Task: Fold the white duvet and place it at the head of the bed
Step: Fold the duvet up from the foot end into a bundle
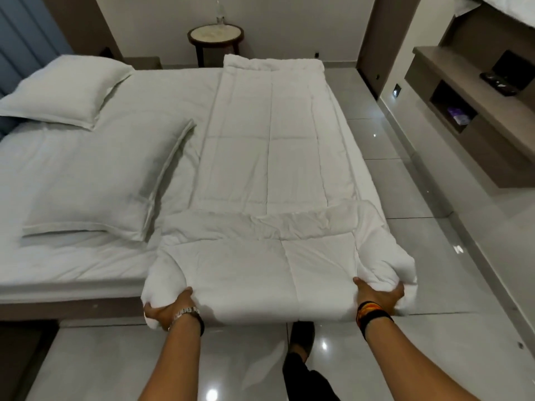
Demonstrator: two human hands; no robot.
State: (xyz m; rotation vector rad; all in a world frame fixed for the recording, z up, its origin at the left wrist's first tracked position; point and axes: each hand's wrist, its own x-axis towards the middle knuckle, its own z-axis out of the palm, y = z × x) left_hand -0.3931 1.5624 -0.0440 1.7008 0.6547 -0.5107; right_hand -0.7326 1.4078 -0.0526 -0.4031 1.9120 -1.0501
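Note:
The white duvet (269, 146) lies as a long folded strip along the right side of the bed (86, 256), reaching from the near edge to the far edge. Its near end is turned back over itself and hangs slightly past the bed's edge. My left hand (170, 306) grips the near left corner of that folded end. My right hand (379, 295) grips the near right corner. Both hands bunch the fabric. The fingers are partly hidden under the cloth.
Two white pillows (69, 88) (113, 180) lie on the left part of the bed by the blue headboard (26, 39). A round side table (215, 37) stands at the far wall. A wall shelf unit (474, 111) is on the right. Glossy tiled floor (434, 285) surrounds the bed.

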